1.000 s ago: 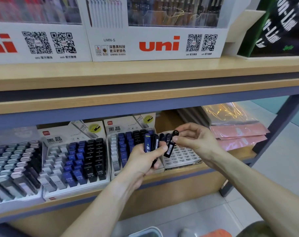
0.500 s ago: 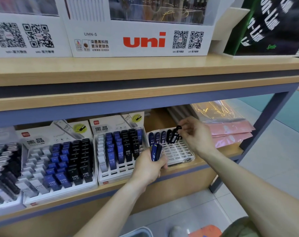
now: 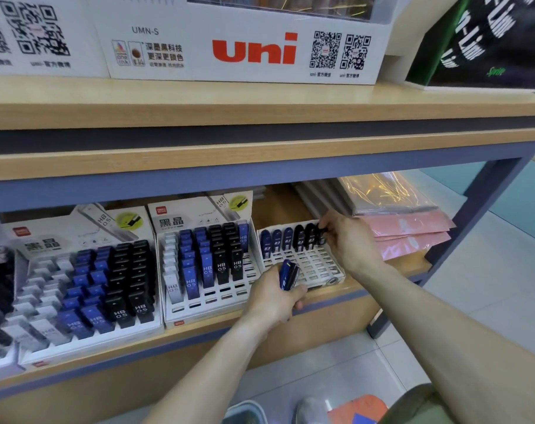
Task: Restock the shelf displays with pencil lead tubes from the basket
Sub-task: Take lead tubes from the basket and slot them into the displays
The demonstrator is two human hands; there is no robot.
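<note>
Right hand (image 3: 350,243) pinches a black lead tube (image 3: 321,235) at the white grid tray's (image 3: 316,266) back row, rightmost slot. Left hand (image 3: 276,296), nearer, grips spare tubes (image 3: 288,275). Recommend seating it upright, fully down, level with neighbours.

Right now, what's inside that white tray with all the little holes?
The white tray holds one back row of lead tubes, three blue, the rest black. The right hand covers the last one. The slots in front look empty.
</note>
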